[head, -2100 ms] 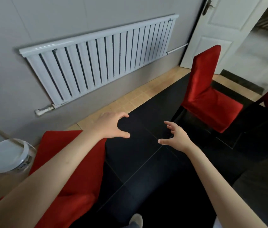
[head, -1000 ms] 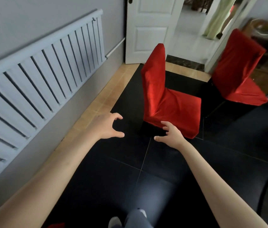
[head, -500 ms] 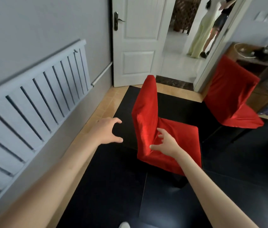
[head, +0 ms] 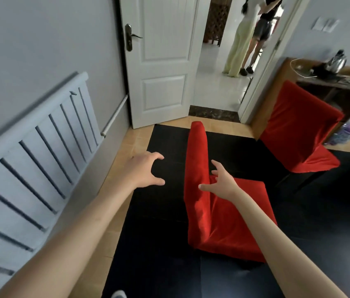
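A chair in a red cover [head: 229, 222] stands on the black floor just in front of me, its backrest edge-on toward me. My left hand [head: 143, 172] hovers left of the backrest, fingers spread and curved, holding nothing. My right hand [head: 220, 183] is stretched out over the seat close beside the backrest, fingers spread, also empty. Neither hand plainly touches the chair.
A white radiator [head: 40, 147] lines the grey wall on the left. An open white door [head: 161, 61] leads to a hallway where two people [head: 247, 33] stand. A second red-covered chair [head: 303, 130] stands right, before a wooden cabinet [head: 330, 82] with a kettle [head: 337, 61].
My view has swung from the radiator and floor toward the doorway. The red chair has come nearer and both outstretched hands are now at either side of its backrest.
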Demonstrator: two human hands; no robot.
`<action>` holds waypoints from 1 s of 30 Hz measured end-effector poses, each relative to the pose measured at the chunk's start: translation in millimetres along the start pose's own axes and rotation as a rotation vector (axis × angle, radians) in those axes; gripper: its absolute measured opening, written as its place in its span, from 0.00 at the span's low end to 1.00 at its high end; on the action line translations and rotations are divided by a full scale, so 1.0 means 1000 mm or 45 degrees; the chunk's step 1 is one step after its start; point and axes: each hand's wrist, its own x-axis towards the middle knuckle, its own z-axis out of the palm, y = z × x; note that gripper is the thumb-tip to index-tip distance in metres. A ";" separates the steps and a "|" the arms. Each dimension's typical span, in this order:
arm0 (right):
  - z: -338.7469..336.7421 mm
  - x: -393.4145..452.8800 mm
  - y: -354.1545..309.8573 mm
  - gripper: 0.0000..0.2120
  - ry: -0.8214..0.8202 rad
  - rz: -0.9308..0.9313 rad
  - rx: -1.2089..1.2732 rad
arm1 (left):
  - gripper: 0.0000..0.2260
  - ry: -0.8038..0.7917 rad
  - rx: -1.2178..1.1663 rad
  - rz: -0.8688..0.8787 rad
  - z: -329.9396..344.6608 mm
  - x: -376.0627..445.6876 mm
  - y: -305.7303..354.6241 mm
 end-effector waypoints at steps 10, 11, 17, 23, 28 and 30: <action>0.016 0.062 -0.010 0.54 0.253 0.263 0.042 | 0.37 -0.246 0.088 0.398 -0.015 0.151 -0.026; 0.019 0.057 -0.012 0.54 0.236 0.231 0.026 | 0.37 -0.255 0.098 0.423 -0.013 0.151 -0.023; 0.004 0.091 0.013 0.54 0.259 0.356 -0.021 | 0.37 -0.468 0.273 0.674 0.015 0.236 0.012; -0.009 0.120 0.027 0.53 0.270 0.454 -0.019 | 0.37 -0.562 0.405 0.827 0.033 0.293 0.041; -0.005 0.131 0.031 0.53 0.336 0.552 0.035 | 0.37 -0.619 0.483 0.951 0.042 0.330 0.061; -0.003 0.134 0.033 0.53 0.375 0.610 0.072 | 0.37 -0.653 0.514 1.017 0.047 0.344 0.067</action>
